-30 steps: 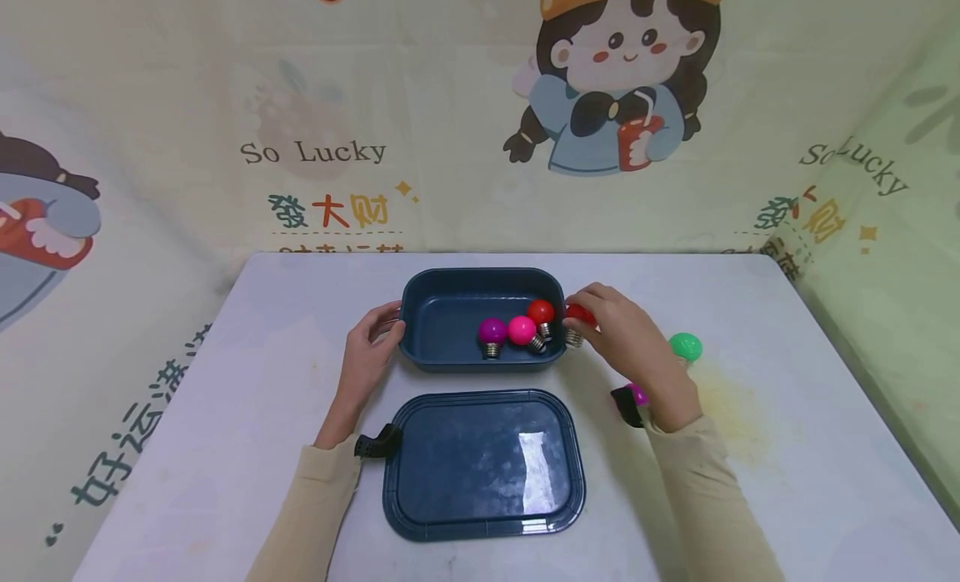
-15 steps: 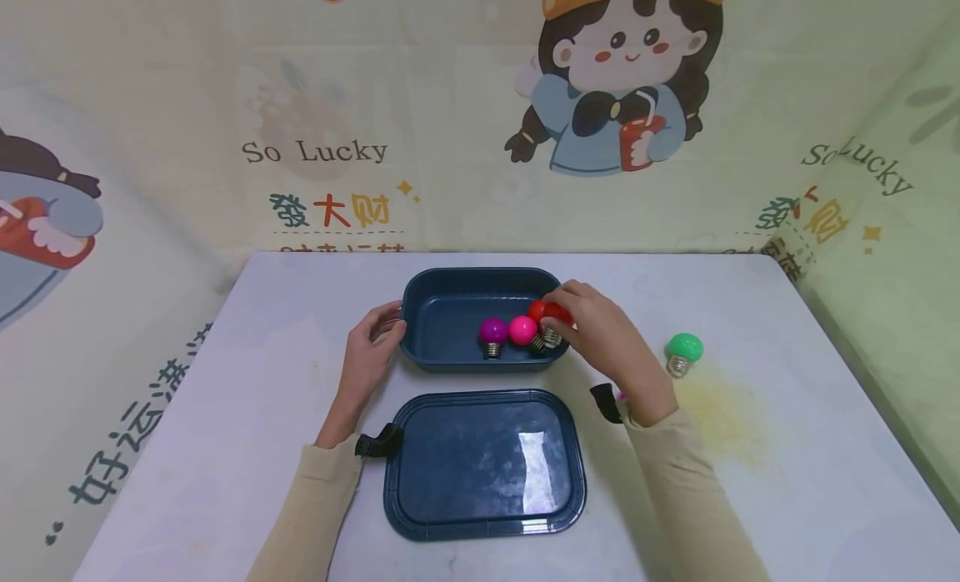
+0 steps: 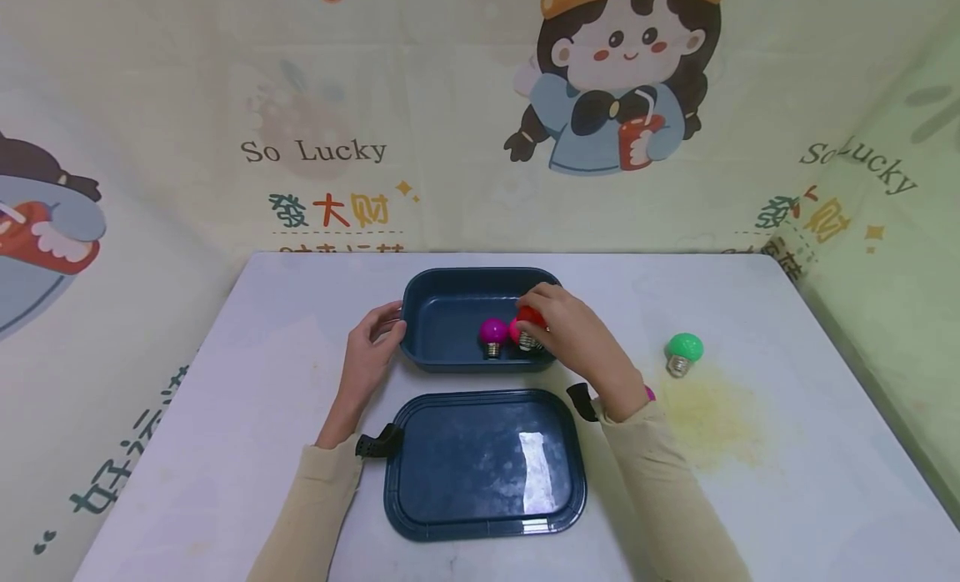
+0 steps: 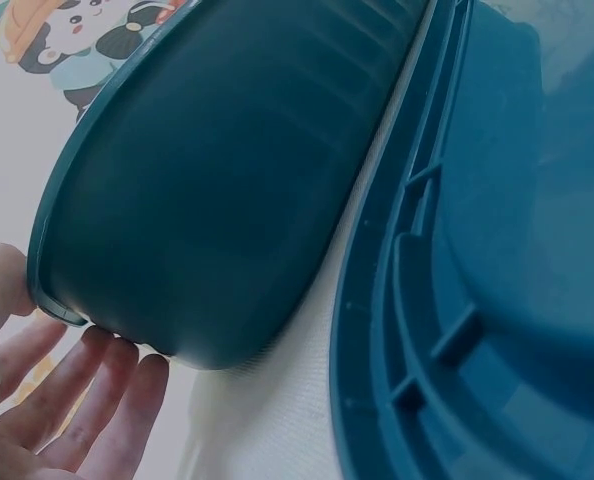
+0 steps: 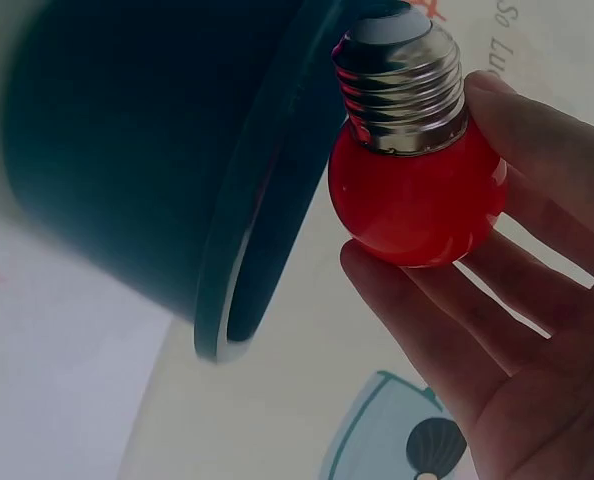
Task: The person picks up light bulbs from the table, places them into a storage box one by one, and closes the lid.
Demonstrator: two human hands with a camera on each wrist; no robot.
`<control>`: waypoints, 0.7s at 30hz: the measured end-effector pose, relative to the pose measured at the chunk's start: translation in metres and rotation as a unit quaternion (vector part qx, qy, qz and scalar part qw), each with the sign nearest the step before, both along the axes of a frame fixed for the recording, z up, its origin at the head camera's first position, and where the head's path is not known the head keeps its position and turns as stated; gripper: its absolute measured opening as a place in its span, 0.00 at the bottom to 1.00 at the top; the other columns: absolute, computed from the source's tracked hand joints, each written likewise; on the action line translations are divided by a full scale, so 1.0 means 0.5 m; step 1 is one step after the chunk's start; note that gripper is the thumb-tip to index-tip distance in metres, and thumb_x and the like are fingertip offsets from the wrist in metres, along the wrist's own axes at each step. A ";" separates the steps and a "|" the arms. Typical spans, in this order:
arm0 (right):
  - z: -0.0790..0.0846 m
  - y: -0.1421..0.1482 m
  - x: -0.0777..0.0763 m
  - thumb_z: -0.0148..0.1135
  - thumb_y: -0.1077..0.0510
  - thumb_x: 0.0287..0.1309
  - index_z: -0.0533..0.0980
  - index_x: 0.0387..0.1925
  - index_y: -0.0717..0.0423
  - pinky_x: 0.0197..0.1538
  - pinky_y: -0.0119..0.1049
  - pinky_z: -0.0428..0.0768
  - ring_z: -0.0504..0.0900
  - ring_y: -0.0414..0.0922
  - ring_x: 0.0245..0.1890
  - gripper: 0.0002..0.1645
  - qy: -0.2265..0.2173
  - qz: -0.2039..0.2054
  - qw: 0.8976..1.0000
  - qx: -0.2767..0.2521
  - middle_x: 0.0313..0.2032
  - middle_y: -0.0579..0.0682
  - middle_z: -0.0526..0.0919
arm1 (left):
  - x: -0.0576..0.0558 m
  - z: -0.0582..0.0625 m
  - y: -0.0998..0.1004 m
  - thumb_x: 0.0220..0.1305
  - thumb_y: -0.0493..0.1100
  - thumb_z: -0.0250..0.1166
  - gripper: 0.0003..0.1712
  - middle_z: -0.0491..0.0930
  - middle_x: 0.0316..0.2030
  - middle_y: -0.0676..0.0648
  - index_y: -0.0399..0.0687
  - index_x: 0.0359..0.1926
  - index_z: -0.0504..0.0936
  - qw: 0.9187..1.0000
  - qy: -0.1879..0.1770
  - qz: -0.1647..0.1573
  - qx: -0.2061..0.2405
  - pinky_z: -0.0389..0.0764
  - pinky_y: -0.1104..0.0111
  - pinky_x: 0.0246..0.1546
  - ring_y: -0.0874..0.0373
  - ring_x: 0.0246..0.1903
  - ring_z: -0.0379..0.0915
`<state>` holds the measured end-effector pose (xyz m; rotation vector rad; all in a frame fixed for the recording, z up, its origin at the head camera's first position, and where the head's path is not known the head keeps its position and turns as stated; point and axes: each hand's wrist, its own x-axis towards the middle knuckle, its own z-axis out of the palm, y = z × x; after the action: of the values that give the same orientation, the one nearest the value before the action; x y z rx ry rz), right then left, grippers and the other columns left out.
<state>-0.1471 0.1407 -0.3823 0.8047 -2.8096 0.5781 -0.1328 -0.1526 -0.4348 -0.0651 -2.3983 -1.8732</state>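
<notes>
My right hand [image 3: 573, 328] holds a red light bulb [image 5: 417, 195] between thumb and fingers, its metal screw base pointing down in the head view, over the right part of a dark blue plastic box [image 3: 442, 365]. Inside the box lie a purple bulb [image 3: 492, 330] and a pink bulb [image 3: 514, 332], partly covered by the held one. Another red bulb there is hidden behind the hand. My left hand [image 3: 369, 348] holds the box's left end, thumb at the rim [image 4: 52, 215] and fingertips against the outer wall under it.
A dark blue lid [image 3: 480, 465] lies flat in front of the box. To the right, a green bulb [image 3: 685, 347] stands on the white table [image 3: 780, 398]; a magenta bulb [image 3: 650, 393] peeks out beside the right sleeve. A printed cloth [image 3: 450, 148] hangs behind.
My right hand has carried the red bulb leftward from outside the box's right end to over its inside. The green bulb is now fully uncovered. My left hand has stayed in place.
</notes>
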 end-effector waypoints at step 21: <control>-0.017 -0.068 -0.006 0.73 0.54 0.57 0.82 0.49 0.59 0.50 0.40 0.83 0.80 0.49 0.49 0.20 0.010 0.032 0.999 0.003 0.46 0.53 0.82 | 0.000 0.001 0.001 0.72 0.38 0.59 0.24 0.75 0.60 0.33 0.35 0.65 0.72 1.000 0.001 0.002 0.003 0.72 0.84 0.47 0.44 0.58 0.73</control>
<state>-0.1501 0.1069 -0.3905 0.9008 -2.7773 0.5677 -0.1329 -0.1523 -0.4341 -0.0627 -2.3903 -1.8774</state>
